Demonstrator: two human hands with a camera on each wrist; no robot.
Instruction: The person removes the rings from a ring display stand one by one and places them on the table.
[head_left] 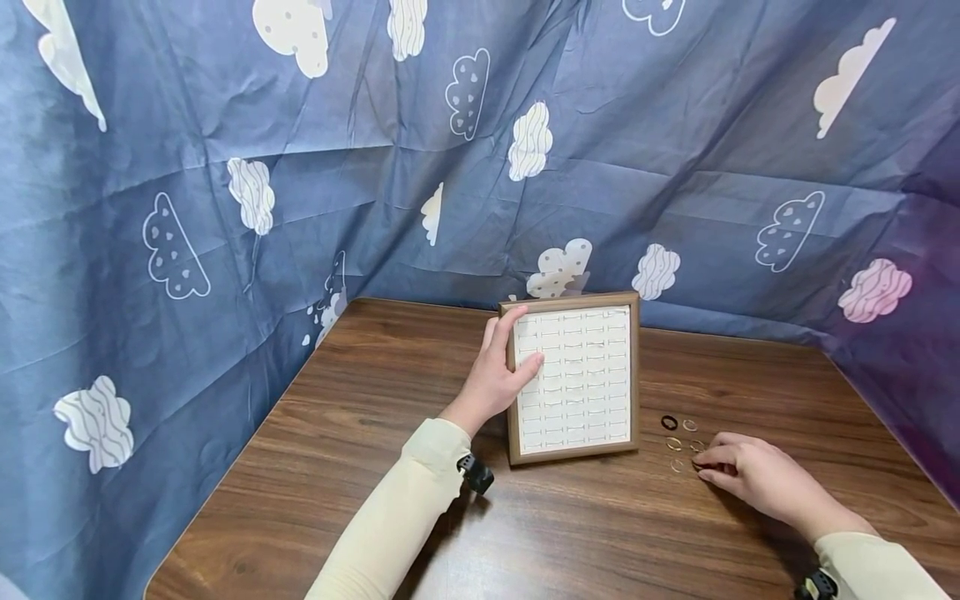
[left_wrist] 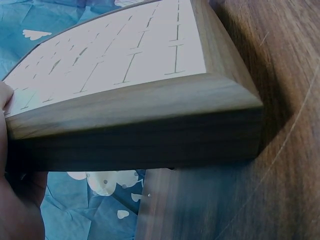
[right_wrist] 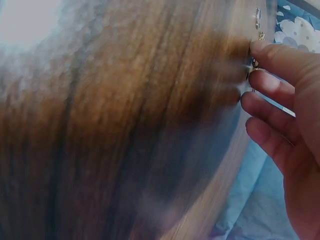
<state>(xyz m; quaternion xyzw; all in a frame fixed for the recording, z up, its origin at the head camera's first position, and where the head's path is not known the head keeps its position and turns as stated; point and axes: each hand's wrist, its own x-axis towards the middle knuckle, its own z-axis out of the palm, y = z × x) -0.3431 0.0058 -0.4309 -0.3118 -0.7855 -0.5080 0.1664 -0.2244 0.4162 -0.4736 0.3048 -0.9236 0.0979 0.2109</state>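
My left hand [head_left: 497, 373] grips the left edge of a wooden-framed ring display board [head_left: 634, 375], thumb over its front. The board stands up on the table with its white slotted panel facing me; its wooden side [left_wrist: 135, 117] fills much of the left wrist view. To the right, my right hand [head_left: 757, 479] is down at the tabletop, thumb and index fingertips pinching a small dark ring [right_wrist: 255, 63]. Just left of those fingers lie several rings, among them a black ring [head_left: 663, 422], a silver ring [head_left: 684, 426] and a gold ring [head_left: 668, 445].
The brown wood-grain table [head_left: 360, 400] runs back to a blue cloud-print curtain [head_left: 337, 100], which hangs behind and along both sides. A black strap device [head_left: 476, 473] sits on the left wrist over a cream sleeve [head_left: 397, 517].
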